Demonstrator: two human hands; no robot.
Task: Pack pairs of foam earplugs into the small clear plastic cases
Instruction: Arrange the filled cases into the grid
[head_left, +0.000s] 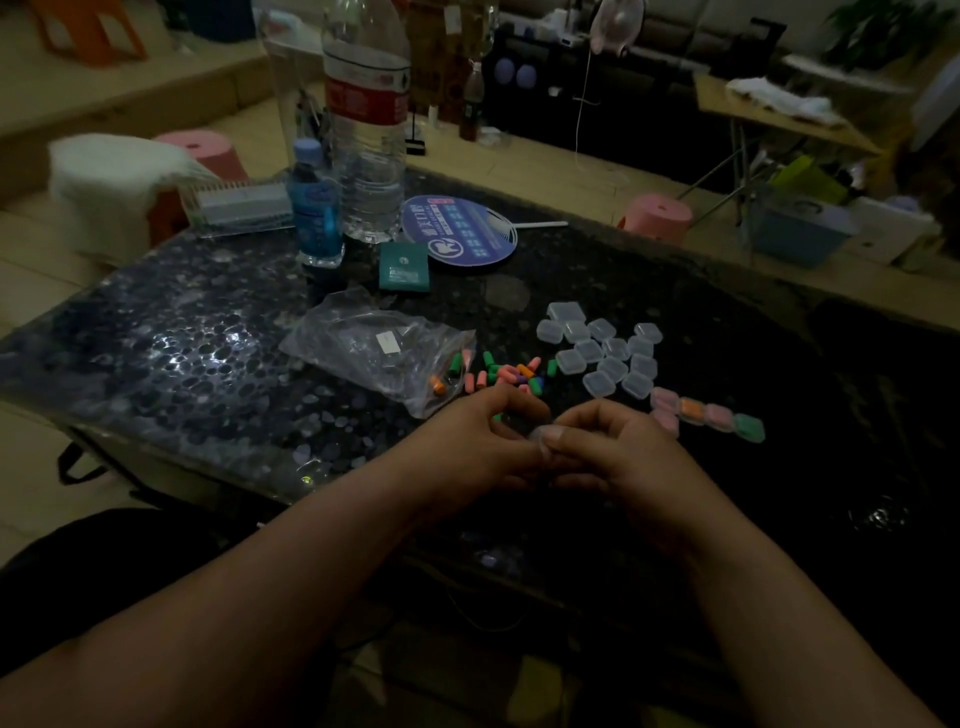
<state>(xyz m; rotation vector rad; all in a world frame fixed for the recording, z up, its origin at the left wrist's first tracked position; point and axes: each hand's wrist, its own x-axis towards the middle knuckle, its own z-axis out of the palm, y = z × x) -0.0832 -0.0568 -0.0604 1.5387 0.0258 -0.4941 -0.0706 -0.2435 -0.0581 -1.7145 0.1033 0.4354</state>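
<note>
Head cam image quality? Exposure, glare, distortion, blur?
Head view: underexposed throughout; specular glare speckles the left half of the table; wide-angle bending tilts the big bottle; the clear case pinched between left hand and right hand is faint, contents unreadable; filled cases show their colours.

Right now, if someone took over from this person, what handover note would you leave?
Hands: left hand and right hand meet at the near table edge, both pinching one clear case; its contents are hidden.
Things: loose earplugs lie just beyond the hands, with a few more in the mouth of the bag. Empty cases are clustered beyond, to the right.
Done: about five filled cases sit in a row on the right.
Left: finish the case in hand, add it to the row, then fill the empty ones.
</note>
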